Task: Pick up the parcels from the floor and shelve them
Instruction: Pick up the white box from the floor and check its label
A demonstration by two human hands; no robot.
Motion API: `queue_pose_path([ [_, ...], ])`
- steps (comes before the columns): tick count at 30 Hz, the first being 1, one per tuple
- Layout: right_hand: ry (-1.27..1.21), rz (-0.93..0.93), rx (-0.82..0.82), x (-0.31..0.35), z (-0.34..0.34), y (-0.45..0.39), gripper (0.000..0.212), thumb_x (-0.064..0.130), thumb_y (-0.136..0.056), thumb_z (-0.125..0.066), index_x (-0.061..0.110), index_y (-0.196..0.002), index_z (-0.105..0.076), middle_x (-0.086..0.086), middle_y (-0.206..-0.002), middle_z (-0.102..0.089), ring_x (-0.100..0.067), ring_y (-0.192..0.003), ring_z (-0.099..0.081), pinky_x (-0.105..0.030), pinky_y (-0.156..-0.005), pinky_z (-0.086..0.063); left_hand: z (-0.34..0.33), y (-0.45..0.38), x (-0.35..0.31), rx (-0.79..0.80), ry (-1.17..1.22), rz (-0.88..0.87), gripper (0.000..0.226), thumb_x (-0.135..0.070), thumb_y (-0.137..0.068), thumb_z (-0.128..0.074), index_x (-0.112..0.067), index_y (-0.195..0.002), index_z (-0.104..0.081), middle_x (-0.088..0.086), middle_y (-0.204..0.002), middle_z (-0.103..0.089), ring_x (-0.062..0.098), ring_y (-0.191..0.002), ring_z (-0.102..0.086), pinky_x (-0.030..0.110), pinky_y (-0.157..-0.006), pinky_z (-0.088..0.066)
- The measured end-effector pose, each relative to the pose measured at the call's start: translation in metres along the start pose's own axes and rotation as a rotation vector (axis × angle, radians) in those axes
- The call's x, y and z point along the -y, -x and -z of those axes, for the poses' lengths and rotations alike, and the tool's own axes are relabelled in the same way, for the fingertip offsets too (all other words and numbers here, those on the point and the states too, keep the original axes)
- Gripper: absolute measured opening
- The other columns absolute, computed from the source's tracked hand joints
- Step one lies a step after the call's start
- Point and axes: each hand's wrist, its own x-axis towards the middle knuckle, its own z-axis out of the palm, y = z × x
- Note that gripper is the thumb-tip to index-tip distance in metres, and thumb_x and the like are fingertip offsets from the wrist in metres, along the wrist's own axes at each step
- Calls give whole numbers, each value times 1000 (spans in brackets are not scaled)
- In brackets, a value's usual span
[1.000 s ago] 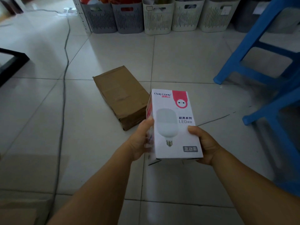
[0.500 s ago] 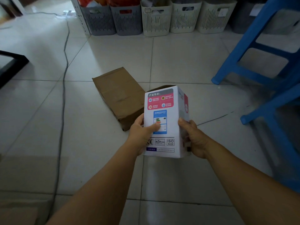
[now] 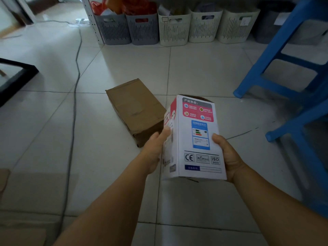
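Observation:
I hold a white and pink LED bulb box upright above the floor tiles, its back panel with CE and ISO marks facing me. My left hand presses its left side and my right hand grips its right edge. The box's top flap looks open. A brown cardboard parcel lies flat on the floor just behind and left of the box.
Grey and cream slotted baskets line the shelf foot at the back. Blue plastic stools stand at the right. A grey cable runs along the floor on the left, near a black frame. More cardboard lies at bottom left.
I have turned the bulb box about its upright axis: the front with the bulb picture faced me, now the back panel does. The box shifted slightly right. The brown parcel stayed put.

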Motion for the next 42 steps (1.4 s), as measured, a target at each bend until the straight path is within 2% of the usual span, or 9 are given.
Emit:
queue_pose_path([
  [2,-24,-11,-50,1,0,-2,38,44,-74,-62,15,-89,-81,-16,-86,-77,-30,-64,-74,-43,-59,-61,2,1,2,66,111,68,67,-56,-77,-65,-12,-127,-58,14,-114,-73,28,-88,-74,43,-73,-62],
  [4,44,-23,-142,1,-1,-7,35,40,-89,-54,15,-98,-77,-12,-83,-78,-26,-63,-73,-38,-60,-61,7,-2,3,100,175,10,57,-39,-83,-71,-7,-128,-57,20,-122,-70,33,-92,-72,46,-78,-61],
  [9,455,30,-352,-2,-9,-13,36,48,-96,-49,28,-124,-61,-4,-113,-71,-23,-97,-65,-38,-75,-52,15,-7,6,10,154,-20,60,-4,-84,-71,-22,-138,-49,11,-117,-73,32,-95,-75,45,-70,-61],
  [13,382,12,-284,-3,-24,-11,92,77,-65,-63,29,-141,-44,-6,-126,-66,-27,-106,-66,-40,-76,-54,9,-6,7,6,83,-57,55,-4,-87,-68,-23,-137,-51,9,-116,-74,29,-94,-75,44,-68,-62],
  [15,367,7,-269,-2,-25,-11,116,78,-47,-74,27,-145,-37,-9,-128,-66,-30,-110,-67,-43,-76,-57,9,-6,7,3,68,-68,53,-6,-89,-67,-23,-137,-52,8,-116,-74,29,-96,-75,47,-73,-62],
  [22,368,39,-266,4,-30,-1,63,47,-90,-57,25,-143,-30,-1,-111,-62,-17,-91,-62,-35,-60,-50,6,-7,8,-21,35,-81,51,-8,-91,-65,-24,-137,-52,8,-118,-73,30,-98,-74,48,-75,-61],
  [29,373,45,-290,4,-25,-3,75,40,-88,-63,26,-151,-23,3,-109,-60,-15,-91,-57,-33,-62,-42,3,-5,4,-7,12,-138,47,-7,-92,-63,-23,-135,-53,7,-116,-74,27,-93,-75,40,-66,-62],
  [37,371,20,-253,6,-17,-1,61,49,-86,-61,26,-140,-43,0,-112,-63,-21,-100,-56,-46,-79,-45,6,-4,5,29,56,-61,48,-24,-90,-67,-18,-136,-53,10,-115,-75,32,-97,-74,47,-77,-61],
  [42,388,-33,-240,12,-12,5,46,58,-87,-53,25,-118,-62,-6,-112,-65,-26,-104,-57,-43,-83,-48,10,-5,11,162,29,-9,57,-44,-86,-66,-19,-136,-53,14,-124,-70,41,-111,-67,61,-93,-51],
])
